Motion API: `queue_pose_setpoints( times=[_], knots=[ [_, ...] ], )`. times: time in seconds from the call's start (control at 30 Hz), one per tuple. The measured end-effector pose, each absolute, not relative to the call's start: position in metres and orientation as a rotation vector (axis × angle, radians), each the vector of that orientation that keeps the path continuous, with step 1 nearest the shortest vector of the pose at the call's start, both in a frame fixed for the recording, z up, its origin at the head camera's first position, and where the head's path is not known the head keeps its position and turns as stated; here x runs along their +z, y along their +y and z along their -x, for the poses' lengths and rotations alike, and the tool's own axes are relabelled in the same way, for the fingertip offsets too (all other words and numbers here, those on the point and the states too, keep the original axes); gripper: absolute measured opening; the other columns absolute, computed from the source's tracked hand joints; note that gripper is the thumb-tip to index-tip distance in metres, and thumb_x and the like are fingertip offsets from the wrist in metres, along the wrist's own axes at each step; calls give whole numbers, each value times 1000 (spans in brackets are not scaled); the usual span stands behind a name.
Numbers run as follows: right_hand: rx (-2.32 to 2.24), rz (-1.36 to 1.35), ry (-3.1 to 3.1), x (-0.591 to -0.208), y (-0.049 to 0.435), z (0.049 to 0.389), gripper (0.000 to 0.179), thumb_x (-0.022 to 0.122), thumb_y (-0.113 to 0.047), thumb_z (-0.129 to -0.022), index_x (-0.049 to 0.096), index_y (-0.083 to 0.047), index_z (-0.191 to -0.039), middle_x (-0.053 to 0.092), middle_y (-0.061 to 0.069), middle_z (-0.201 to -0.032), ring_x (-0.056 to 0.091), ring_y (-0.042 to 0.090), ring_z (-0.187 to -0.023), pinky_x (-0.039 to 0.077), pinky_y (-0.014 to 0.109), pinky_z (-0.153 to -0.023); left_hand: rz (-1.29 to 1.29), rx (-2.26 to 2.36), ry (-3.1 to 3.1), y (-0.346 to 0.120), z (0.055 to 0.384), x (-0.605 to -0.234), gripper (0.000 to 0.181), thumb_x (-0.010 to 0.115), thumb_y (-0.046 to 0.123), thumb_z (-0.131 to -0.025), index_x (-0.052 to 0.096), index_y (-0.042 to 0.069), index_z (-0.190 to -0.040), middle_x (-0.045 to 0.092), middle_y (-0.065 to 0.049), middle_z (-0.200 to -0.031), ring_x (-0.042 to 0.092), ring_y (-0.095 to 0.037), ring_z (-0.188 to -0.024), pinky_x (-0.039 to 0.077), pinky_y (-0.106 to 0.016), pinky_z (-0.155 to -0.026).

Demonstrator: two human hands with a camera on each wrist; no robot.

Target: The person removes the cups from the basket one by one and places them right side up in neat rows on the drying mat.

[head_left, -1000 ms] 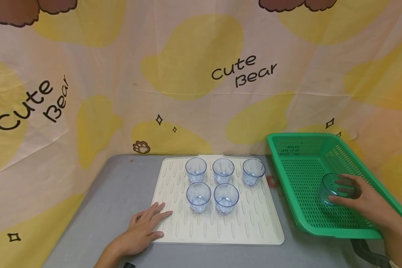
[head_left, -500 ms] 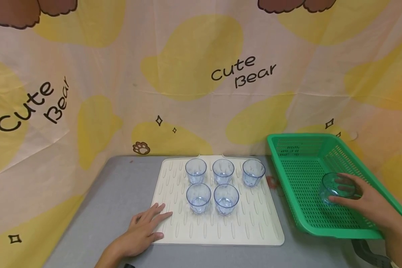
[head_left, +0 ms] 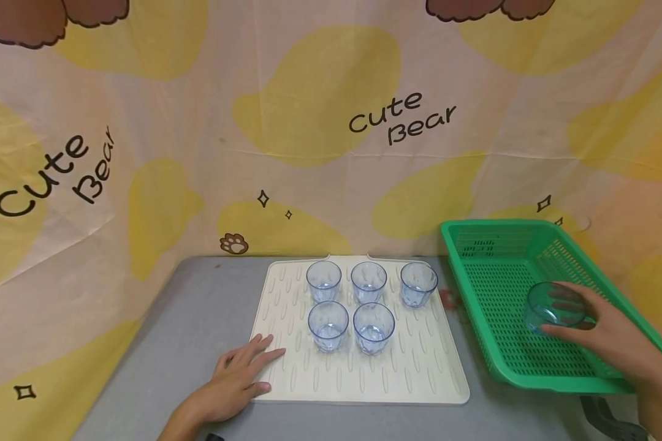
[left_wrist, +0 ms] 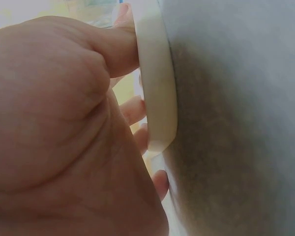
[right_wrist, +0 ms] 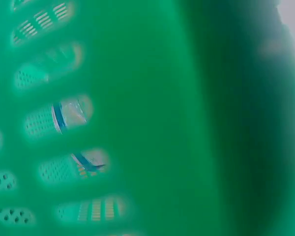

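At the right of the head view, my right hand [head_left: 612, 334] grips a clear bluish drinking glass [head_left: 542, 306] from its right side, thumb in front and fingers behind. The glass is inside the green basket [head_left: 557, 384], close above or on its floor; which, I cannot tell. My left hand [head_left: 228, 380] rests with spread fingers at the left edge of a white ridged mat [head_left: 425, 373]. In the left wrist view, the thumb lies against the mat's rim [left_wrist: 158, 88]. Through the basket's slots, the right wrist view shows parts of a blue-rimmed glass [right_wrist: 73, 112].
Several matching glasses stand upright on the mat, with three in the back row, including a glass [head_left: 418, 285] at the right, and two in front, including a glass [head_left: 373, 329]. A grey table [head_left: 193, 318] lies below. A printed cloth [head_left: 320, 92] hangs behind.
The glass in my right hand has risen very slightly within the basket. My left hand and the glasses on the mat have kept their places.
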State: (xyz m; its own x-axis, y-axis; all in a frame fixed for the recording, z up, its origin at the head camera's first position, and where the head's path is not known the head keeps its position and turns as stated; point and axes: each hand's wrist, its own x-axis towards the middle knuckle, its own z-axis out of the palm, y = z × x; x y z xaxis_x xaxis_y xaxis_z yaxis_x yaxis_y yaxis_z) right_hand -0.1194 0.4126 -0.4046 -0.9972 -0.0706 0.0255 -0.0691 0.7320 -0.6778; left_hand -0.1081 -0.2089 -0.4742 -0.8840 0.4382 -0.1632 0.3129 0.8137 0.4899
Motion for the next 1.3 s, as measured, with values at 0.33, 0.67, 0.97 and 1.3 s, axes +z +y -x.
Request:
queue_pose_setpoints(
  times=[0.33,0.67,0.97,1.3],
  knots=[
    [-1158,152,2954,-395,398,111,79,74,-21,-91,29,-18,-155,40,-39,-125,45,-25,-100,47,13,-70,-603,705,2761,-210,108,-479,57,64,40,-93,47,33,-147,33,-9,-161,24,-37,-148,15,-64,-105],
    [-1259,246,2945,-382,387,103,78,73,-12,-91,30,-19,-156,43,-33,-133,49,-22,-107,49,11,-75,-592,719,2739,-209,108,-478,57,63,38,-94,46,33,-147,31,-9,-162,21,-38,-151,12,-63,-107],
    [-1293,268,2907,-374,370,99,76,72,-12,-92,30,-20,-155,45,-31,-134,54,-19,-106,53,15,-75,-591,699,2746,-211,108,-479,57,64,40,-93,46,33,-147,31,-9,-161,21,-37,-150,13,-63,-107],
    [-1350,319,2879,-368,346,99,74,74,-9,-89,35,-17,-151,51,-26,-133,58,-14,-107,53,16,-76,-551,678,2714,-208,107,-473,58,64,38,-94,45,31,-148,28,-8,-163,18,-38,-152,12,-65,-108]
  ],
)
